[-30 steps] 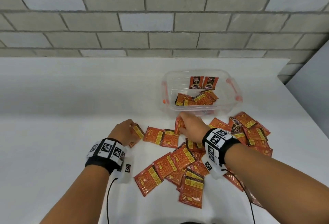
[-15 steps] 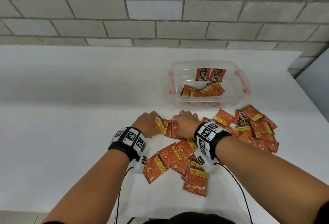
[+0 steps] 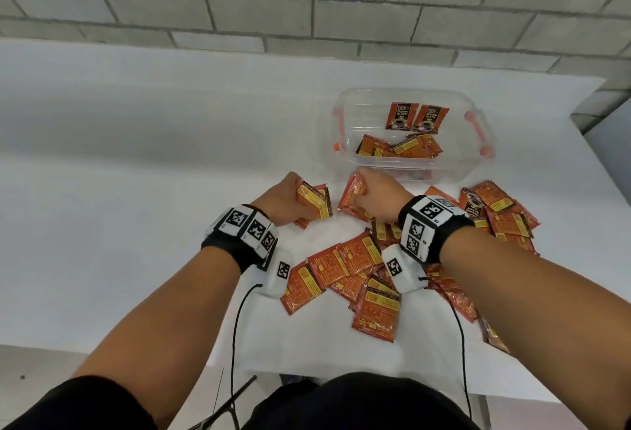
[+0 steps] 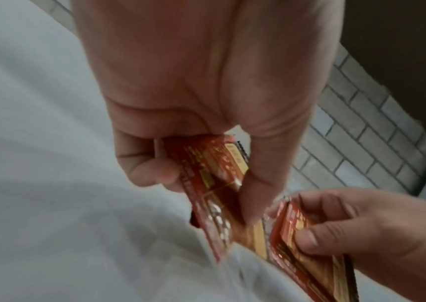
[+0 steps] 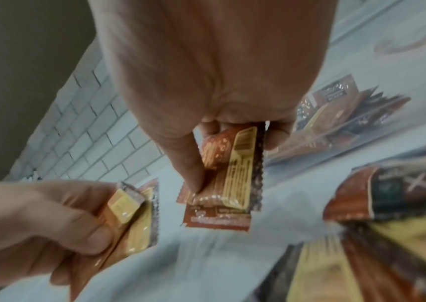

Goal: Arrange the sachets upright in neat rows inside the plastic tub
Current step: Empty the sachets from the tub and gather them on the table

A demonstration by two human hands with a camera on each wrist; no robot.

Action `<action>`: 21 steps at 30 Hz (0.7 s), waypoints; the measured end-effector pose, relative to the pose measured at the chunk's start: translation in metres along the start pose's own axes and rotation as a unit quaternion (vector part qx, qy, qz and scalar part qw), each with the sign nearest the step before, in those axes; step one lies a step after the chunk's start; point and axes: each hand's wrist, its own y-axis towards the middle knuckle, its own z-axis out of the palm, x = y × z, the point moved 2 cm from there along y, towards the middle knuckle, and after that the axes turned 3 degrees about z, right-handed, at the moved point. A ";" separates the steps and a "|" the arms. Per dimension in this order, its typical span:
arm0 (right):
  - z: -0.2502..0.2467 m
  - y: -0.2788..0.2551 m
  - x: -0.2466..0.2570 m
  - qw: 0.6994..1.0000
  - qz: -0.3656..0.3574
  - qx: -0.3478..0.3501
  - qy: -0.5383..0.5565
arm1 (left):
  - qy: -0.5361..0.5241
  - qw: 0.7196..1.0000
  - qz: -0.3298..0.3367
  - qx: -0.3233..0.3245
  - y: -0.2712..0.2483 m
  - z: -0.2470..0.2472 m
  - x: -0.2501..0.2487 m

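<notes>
My left hand [image 3: 286, 202] grips a small stack of orange sachets [image 3: 316, 202] on edge between thumb and fingers, just above the white table; the left wrist view shows the same sachets [image 4: 214, 183] held in that grip. My right hand [image 3: 375, 195] holds another few sachets [image 3: 353, 197] close beside them; its thumb presses on those sachets [image 5: 232, 169]. The clear plastic tub [image 3: 457, 170] stands just beyond both hands. In it two sachets [image 3: 416, 117] stand upright against the far wall, and several more [image 3: 399, 148] lie loose on its floor.
Many loose sachets [image 3: 345, 265] lie scattered on the table [image 3: 136, 156] below and to the right of my hands, up to the pile [image 3: 502, 214] by the tub. A grey brick wall [image 3: 307, 3] runs behind. The table's right edge is near the tub.
Both hands drew together in front of the tub, each gathering sachets off the table into a grip. The head view tilted down and closer.
</notes>
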 end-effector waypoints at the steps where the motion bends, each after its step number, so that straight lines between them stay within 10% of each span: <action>1: -0.005 -0.004 -0.001 1.000 -0.003 0.009 0.000 | -0.006 1.000 0.010 0.013 -0.005 -0.001 -0.001; 10: 0.009 -0.050 -0.004 0.943 -0.045 0.229 -0.236 | 0.183 0.961 0.020 0.208 -0.027 0.050 -0.009; 21: 0.017 -0.050 -0.019 0.969 -0.017 0.146 -0.197 | 0.235 0.953 -0.002 0.191 -0.016 0.062 -0.026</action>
